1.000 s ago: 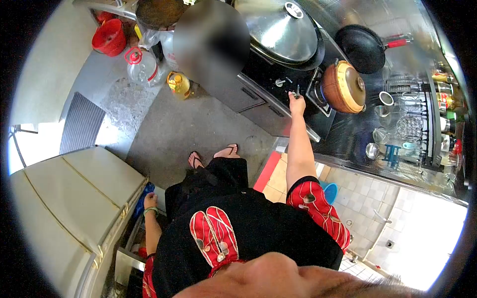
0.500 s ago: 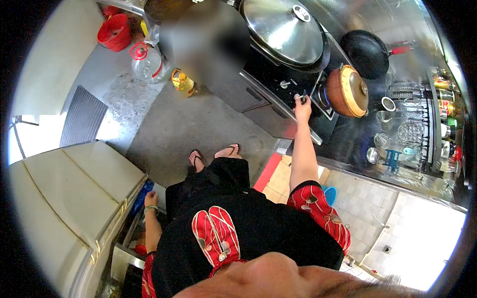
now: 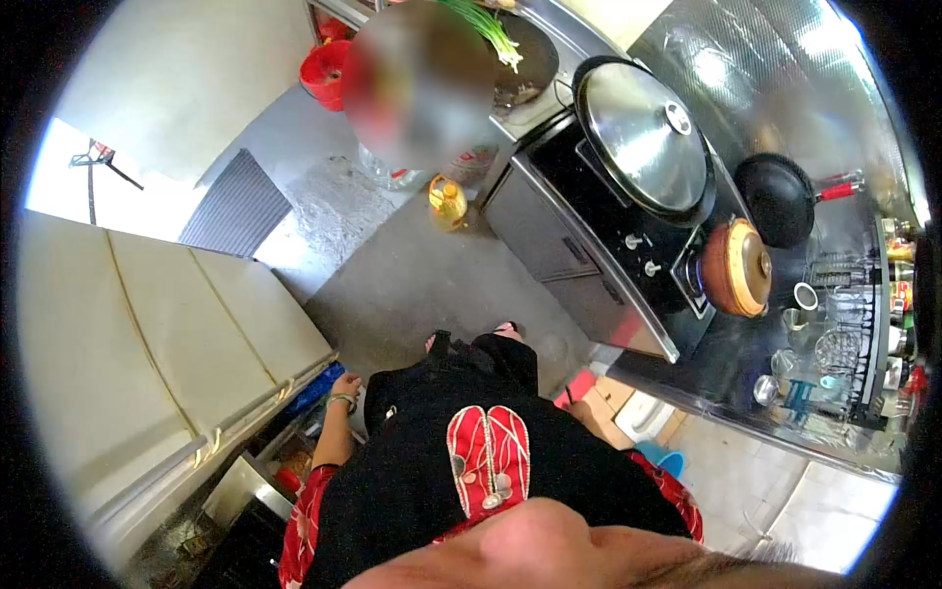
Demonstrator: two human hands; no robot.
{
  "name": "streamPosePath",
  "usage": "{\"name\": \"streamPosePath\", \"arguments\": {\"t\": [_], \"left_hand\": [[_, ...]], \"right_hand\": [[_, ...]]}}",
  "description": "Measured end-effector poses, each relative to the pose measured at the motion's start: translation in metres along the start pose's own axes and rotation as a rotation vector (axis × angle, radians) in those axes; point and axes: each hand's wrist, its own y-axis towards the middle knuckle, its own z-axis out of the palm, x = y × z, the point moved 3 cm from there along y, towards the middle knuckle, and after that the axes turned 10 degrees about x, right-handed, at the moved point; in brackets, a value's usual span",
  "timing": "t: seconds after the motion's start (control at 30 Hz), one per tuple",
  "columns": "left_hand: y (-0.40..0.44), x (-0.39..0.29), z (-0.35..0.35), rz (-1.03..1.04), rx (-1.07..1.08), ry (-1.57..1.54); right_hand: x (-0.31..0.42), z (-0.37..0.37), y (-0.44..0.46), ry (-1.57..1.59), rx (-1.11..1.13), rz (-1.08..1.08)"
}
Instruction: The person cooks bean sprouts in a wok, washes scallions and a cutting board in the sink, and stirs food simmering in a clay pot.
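Left hand (image 3: 345,386) hangs beside the body, a green band at the wrist, its fingers loosely bent near a blue bag (image 3: 312,389); whether it grips anything, I cannot tell. Right hand (image 3: 574,398) is low at the other side, over pale floor tiles and well apart from the stove knobs (image 3: 653,267); it is too small and dark to show whether it is clenched or released.

The brown clay pot (image 3: 731,267), its lid on, sits on the burner nearest the utensil rack (image 3: 871,339), with a bluish glow at its side. Next to it on the black stove is a wide pan under a domed metal lid (image 3: 648,137); marks on the lid's round knob are unreadable. A black frying pan (image 3: 775,200) with a red handle leans by the foil-like wall.

Red and yellow labels show on containers (image 3: 900,294) behind the rack, their lettering too small to read. On the floor stands a yellow oil bottle (image 3: 447,203); no brand can be made out. Green onions (image 3: 496,34) lie across a round board (image 3: 535,64), partly behind a blurred patch.
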Motion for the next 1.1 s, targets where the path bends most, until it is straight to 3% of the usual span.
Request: {"name": "streamPosePath", "arguments": {"t": [0.1, 0.2, 0.23, 0.27, 0.33, 0.4, 0.47, 0.53, 0.57, 0.6, 0.67, 0.8, 0.87, 1.0, 1.1], "left_hand": [[-0.010, -0.040, -0.004, -0.010, -0.033, 0.231], [0.087, -0.006, -0.023, 0.019, 0.005, 0.116], [0.065, -0.040, -0.021, 0.088, -0.045, 0.353], [0.046, -0.069, -0.019, 0.139, -0.076, 0.378], [-0.015, -0.149, -0.013, 0.238, -0.141, 0.433], [0.013, -0.149, -0.011, 0.243, -0.137, 0.339], [0.034, -0.156, -0.016, 0.366, -0.195, 0.401], [-0.006, -0.193, -0.016, 0.185, -0.086, 0.253], [0.011, -0.181, -0.023, 0.128, -0.052, 0.199], [0.050, -0.152, -0.040, 0.204, -0.006, 0.373], [0.082, -0.122, -0.070, -0.014, 0.070, 0.159], [0.031, -0.163, -0.104, 0.051, -0.146, 0.105], [-0.008, -0.217, -0.104, 0.055, -0.233, -0.070], [-0.001, -0.244, -0.116, 0.057, -0.265, -0.043], [0.000, -0.256, -0.125, 0.041, -0.187, -0.061]], "right_hand": [[0.025, -0.014, -0.009, -0.005, -0.042, -0.137], [0.120, -0.058, -0.049, 0.179, -0.015, 0.019], [0.153, -0.071, -0.061, 0.287, 0.002, 0.083], [0.188, -0.088, -0.070, 0.334, 0.005, 0.104], [0.220, -0.107, -0.032, 0.019, -0.113, -0.008], [0.312, -0.145, -0.036, -0.156, -0.241, -0.159], [0.400, -0.181, -0.042, -0.049, -0.076, -0.134], [0.484, -0.205, -0.046, -0.157, -0.274, -0.234], [0.527, -0.221, -0.047, -0.131, -0.193, -0.253], [0.565, -0.235, -0.043, -0.109, -0.116, -0.273], [0.631, -0.248, -0.028, -0.035, -0.239, -0.380], [0.759, -0.294, -0.012, -0.070, -0.223, -0.741], [0.815, -0.324, -0.012, -0.123, -0.492, -1.002], [0.901, -0.386, -0.012, -0.218, -0.780, -1.001], [0.938, -0.407, 0.016, -0.271, -0.846, -0.964]]}}
